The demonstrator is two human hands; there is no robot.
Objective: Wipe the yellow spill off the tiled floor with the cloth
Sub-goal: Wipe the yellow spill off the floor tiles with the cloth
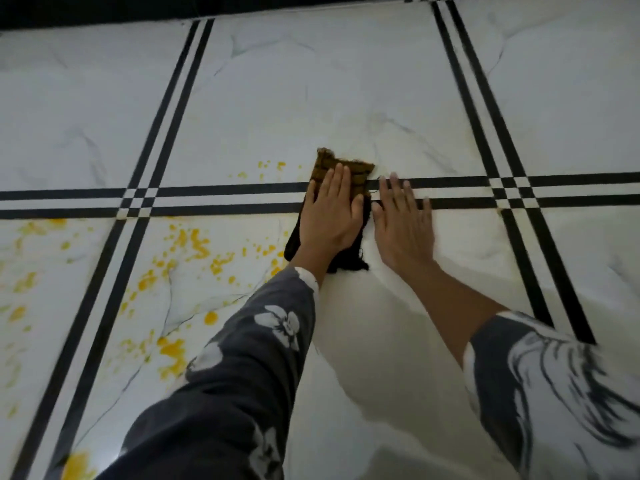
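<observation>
A dark cloth [360,169], brownish-yellow at its far end, lies across the black double stripe on the white marble floor [346,81]. My left hand [330,213] presses flat on it with straight fingers. My right hand [403,223] lies flat on the bare tile just right of the cloth, fingers straight, touching the floor. Yellow spill [194,242] is splattered in drops and blotches left of the cloth, with larger patches [171,351] nearer me and more at the far left [24,282].
Black double stripes [485,133] cross the floor in a grid. A dark skirting or wall base [104,8] runs along the top edge. My patterned grey sleeves cover both forearms in the lower part of the view.
</observation>
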